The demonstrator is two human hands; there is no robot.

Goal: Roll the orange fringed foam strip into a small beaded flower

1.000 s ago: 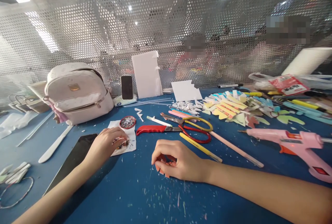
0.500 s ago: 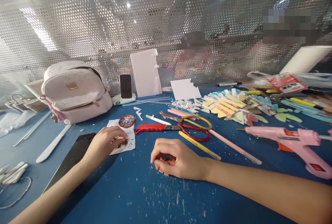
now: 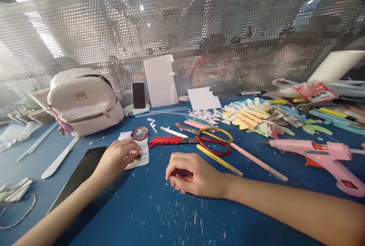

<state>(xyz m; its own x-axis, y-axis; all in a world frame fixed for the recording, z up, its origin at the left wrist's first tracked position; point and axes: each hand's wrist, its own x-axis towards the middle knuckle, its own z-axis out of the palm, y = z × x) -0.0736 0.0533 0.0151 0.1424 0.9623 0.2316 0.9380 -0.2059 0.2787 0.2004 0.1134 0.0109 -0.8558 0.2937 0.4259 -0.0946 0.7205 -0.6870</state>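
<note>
My left hand [image 3: 118,156] is over a white sheet of paper [image 3: 145,148], its fingers bunched at a small pile of dark beads or grains [image 3: 137,157]. Whether it pinches any is hidden. A red-rimmed round dish [image 3: 139,133] of similar grey and dark bits sits at the sheet's far edge. My right hand [image 3: 196,175] rests on the blue table, curled round an orange-red piece with jagged edges [image 3: 186,178]; most of that piece is hidden in the palm. Beyond the right hand lie red-and-yellow-handled scissors [image 3: 215,139], a red-handled knife [image 3: 168,140] and a yellow pen [image 3: 216,158].
A pink glue gun [image 3: 316,151] lies at the right. Behind it are cut colored paper pieces [image 3: 253,113]. At the left are a white backpack [image 3: 81,101], a dark flat slab [image 3: 82,173] and a white plastic knife [image 3: 59,158]. A phone [image 3: 138,95] stands near the mesh screen [image 3: 119,29].
The left hand has shifted slightly at the dark pile, its fingers now lower over it. My right hand keeps its place round the orange-red piece. The view has moved very slightly.
</note>
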